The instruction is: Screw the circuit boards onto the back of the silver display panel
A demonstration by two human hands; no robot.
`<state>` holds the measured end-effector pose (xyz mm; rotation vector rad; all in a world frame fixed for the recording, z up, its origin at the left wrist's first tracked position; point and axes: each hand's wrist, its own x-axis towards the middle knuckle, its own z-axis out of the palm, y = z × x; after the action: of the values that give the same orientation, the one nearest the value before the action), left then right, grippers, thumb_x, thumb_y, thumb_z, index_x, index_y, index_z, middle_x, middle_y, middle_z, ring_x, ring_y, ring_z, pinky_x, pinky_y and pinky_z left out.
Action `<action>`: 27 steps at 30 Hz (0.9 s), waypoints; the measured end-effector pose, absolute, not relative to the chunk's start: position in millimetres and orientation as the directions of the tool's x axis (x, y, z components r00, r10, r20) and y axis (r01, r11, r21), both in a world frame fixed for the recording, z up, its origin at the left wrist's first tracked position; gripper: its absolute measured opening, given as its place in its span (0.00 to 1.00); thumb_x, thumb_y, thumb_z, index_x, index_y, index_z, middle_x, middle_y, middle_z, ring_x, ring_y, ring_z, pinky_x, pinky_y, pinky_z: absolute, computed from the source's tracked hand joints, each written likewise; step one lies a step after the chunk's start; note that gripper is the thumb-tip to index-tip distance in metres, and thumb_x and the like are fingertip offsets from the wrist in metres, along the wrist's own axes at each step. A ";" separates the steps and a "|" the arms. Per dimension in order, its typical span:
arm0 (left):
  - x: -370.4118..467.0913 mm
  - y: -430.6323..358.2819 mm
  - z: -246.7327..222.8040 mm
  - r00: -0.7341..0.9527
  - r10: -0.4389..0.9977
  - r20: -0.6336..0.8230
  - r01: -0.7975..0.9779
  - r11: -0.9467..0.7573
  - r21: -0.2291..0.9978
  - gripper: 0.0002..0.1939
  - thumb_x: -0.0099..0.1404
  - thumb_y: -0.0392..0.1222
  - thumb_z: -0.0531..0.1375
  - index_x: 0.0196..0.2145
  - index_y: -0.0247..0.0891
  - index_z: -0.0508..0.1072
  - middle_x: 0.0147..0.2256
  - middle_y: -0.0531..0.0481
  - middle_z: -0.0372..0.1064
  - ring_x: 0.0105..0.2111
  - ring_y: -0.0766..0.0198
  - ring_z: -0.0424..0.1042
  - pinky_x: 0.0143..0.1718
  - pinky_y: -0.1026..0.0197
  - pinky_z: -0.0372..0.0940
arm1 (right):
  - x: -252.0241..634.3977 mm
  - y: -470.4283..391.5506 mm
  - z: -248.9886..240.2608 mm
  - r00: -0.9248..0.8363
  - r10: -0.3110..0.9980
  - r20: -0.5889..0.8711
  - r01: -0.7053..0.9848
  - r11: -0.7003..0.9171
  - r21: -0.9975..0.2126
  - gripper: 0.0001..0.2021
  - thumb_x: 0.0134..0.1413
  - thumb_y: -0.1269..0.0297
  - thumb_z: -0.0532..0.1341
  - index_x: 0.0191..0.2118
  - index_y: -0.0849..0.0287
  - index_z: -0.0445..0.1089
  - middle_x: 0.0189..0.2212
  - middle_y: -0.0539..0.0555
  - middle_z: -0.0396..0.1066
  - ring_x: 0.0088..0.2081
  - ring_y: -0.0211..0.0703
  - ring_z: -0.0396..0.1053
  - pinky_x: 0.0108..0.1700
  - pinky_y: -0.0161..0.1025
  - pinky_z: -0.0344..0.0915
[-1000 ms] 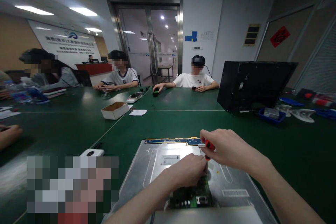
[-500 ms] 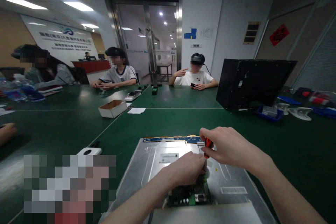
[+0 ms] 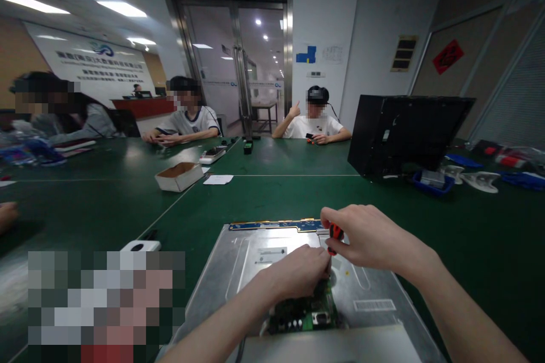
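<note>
My right hand (image 3: pixel 370 238) grips the red-and-black handle of a screwdriver (image 3: pixel 336 232), held upright above a flat metal panel (image 3: pixel 242 255). Close beneath it, my left hand (image 3: pixel 303 271) is closed, fingertips bent down near the screwdriver's lower end. What those fingers hold, if anything, is hidden behind the hand, and so is the screwdriver's tip. Under the left hand lies a green circuit board (image 3: pixel 298 320) with white connectors and a metal port. A narrow blue circuit strip (image 3: pixel 272 226) runs along the panel's far edge.
On the green table (image 3: pixel 264 198) stand an open cardboard box (image 3: pixel 179 177) and a white device (image 3: pixel 142 245) to the left. A black monitor housing (image 3: pixel 404 136) and a blue tray (image 3: pixel 433 182) are at the right. Several people sit around the table.
The view has turned slightly to the right. Both hands keep nearly the same pose at the screwdriver. Across the table, a person's raised hand now points upward.
</note>
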<state>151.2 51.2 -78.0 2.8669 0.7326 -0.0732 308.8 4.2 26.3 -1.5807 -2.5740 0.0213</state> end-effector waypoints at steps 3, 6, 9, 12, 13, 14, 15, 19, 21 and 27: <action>150.7 51.0 -78.2 0.878 0.470 -0.089 0.479 -0.862 0.168 0.04 0.61 0.31 0.58 0.30 0.36 0.67 0.31 0.47 0.71 0.32 0.57 0.71 0.33 0.61 0.62 | 309.4 4.4 25.6 -0.455 0.885 0.101 0.884 0.462 -0.073 0.04 0.54 0.65 0.59 0.37 0.55 0.64 0.30 0.50 0.73 0.31 0.42 0.69 0.27 0.36 0.49; 150.7 50.7 -77.3 0.887 0.455 -0.084 0.463 -0.872 0.162 0.05 0.60 0.30 0.58 0.29 0.36 0.67 0.30 0.47 0.71 0.31 0.57 0.71 0.32 0.61 0.61 | 309.0 4.1 25.8 -0.456 0.885 0.091 0.884 0.463 -0.073 0.04 0.54 0.66 0.59 0.36 0.55 0.64 0.30 0.50 0.73 0.31 0.43 0.70 0.27 0.36 0.49; 151.4 50.5 -76.4 0.895 0.440 -0.072 0.446 -0.882 0.154 0.08 0.59 0.29 0.59 0.25 0.37 0.65 0.28 0.49 0.70 0.29 0.59 0.70 0.28 0.62 0.59 | 308.2 3.8 26.2 -0.450 0.889 0.081 0.887 0.456 -0.077 0.05 0.54 0.66 0.60 0.37 0.55 0.65 0.30 0.50 0.74 0.31 0.43 0.70 0.27 0.36 0.49; 152.1 49.8 -74.4 0.894 0.441 -0.080 0.448 -0.882 0.145 0.09 0.59 0.29 0.58 0.24 0.37 0.64 0.27 0.49 0.69 0.28 0.60 0.69 0.26 0.62 0.57 | 307.4 3.8 26.2 -0.457 0.885 0.083 0.883 0.463 -0.074 0.06 0.54 0.64 0.61 0.38 0.55 0.66 0.31 0.50 0.74 0.32 0.44 0.71 0.27 0.36 0.50; 152.2 49.5 -73.4 0.893 0.442 -0.089 0.450 -0.882 0.142 0.10 0.59 0.29 0.58 0.23 0.37 0.64 0.28 0.49 0.70 0.28 0.60 0.70 0.26 0.62 0.58 | 307.0 4.0 26.1 -0.454 0.887 0.084 0.885 0.460 -0.068 0.06 0.55 0.62 0.62 0.38 0.54 0.66 0.31 0.50 0.74 0.32 0.44 0.71 0.27 0.36 0.50; 152.3 49.1 -72.4 0.892 0.443 -0.095 0.452 -0.881 0.139 0.10 0.59 0.29 0.58 0.23 0.37 0.64 0.29 0.49 0.70 0.30 0.59 0.70 0.27 0.62 0.58 | 306.6 4.2 26.1 -0.447 0.891 0.085 0.890 0.452 -0.059 0.07 0.55 0.60 0.62 0.38 0.54 0.67 0.30 0.51 0.74 0.32 0.44 0.71 0.27 0.36 0.49; 152.3 48.7 -71.3 0.891 0.444 -0.099 0.454 -0.881 0.136 0.09 0.59 0.29 0.58 0.23 0.37 0.64 0.30 0.48 0.71 0.31 0.58 0.71 0.28 0.62 0.59 | 306.3 4.5 26.2 -0.436 0.896 0.085 0.896 0.441 -0.048 0.07 0.56 0.58 0.62 0.37 0.54 0.67 0.29 0.51 0.74 0.31 0.44 0.71 0.27 0.36 0.49; 152.4 47.8 -70.4 0.888 0.450 -0.097 0.459 -0.880 0.120 0.08 0.60 0.30 0.58 0.25 0.37 0.65 0.30 0.47 0.71 0.32 0.58 0.71 0.29 0.62 0.60 | 305.4 5.0 27.0 -0.439 0.895 0.079 0.894 0.444 -0.061 0.04 0.57 0.61 0.60 0.36 0.54 0.67 0.28 0.50 0.74 0.30 0.43 0.70 0.27 0.36 0.49; 152.4 48.1 -72.2 0.892 0.442 -0.088 0.450 -0.886 0.108 0.07 0.60 0.31 0.59 0.25 0.37 0.66 0.29 0.47 0.71 0.30 0.58 0.71 0.28 0.61 0.60 | 305.8 4.6 27.5 -0.465 0.882 0.073 0.877 0.470 -0.100 0.03 0.56 0.65 0.59 0.37 0.54 0.66 0.30 0.49 0.74 0.32 0.42 0.71 0.28 0.36 0.50; 151.6 48.5 -74.0 0.892 0.449 -0.062 0.453 -0.884 0.118 0.06 0.61 0.33 0.59 0.27 0.37 0.66 0.31 0.47 0.72 0.32 0.56 0.72 0.30 0.60 0.62 | 309.1 3.8 27.7 -0.466 0.882 0.068 0.876 0.471 -0.102 0.06 0.51 0.70 0.58 0.36 0.56 0.64 0.31 0.50 0.73 0.32 0.41 0.69 0.29 0.36 0.49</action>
<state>151.6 48.5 -74.0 2.9290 0.7011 -0.0493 309.1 3.8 27.7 -1.5591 -2.5972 0.0801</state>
